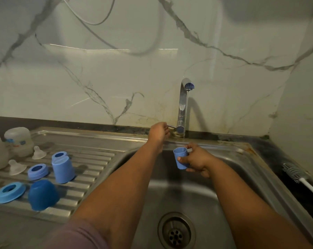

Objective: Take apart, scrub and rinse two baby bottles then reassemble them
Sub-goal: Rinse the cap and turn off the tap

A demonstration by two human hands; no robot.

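My right hand (pixel 197 161) grips a small light-blue cap (pixel 181 158) over the sink basin (pixel 224 186), just below the tap (pixel 183 105), from which a thin stream runs. My left hand (pixel 159 133) holds the tap's lever (pixel 172 126) at the base. On the drainboard (pixel 91 169) at left lie the other parts: two cloudy bottle bodies (pixel 19 141) upside down, two clear teats (pixel 39 153), a light-blue cap (pixel 63 167), a light-blue ring (pixel 38 171), a wider blue ring (pixel 10 192) and a dark-blue cap (pixel 42 194).
A bottle brush (pixel 296 174) with a white handle lies on the dark counter right of the sink. The drain (pixel 176 234) sits at the basin's bottom. A marble-patterned wall rises behind the tap.
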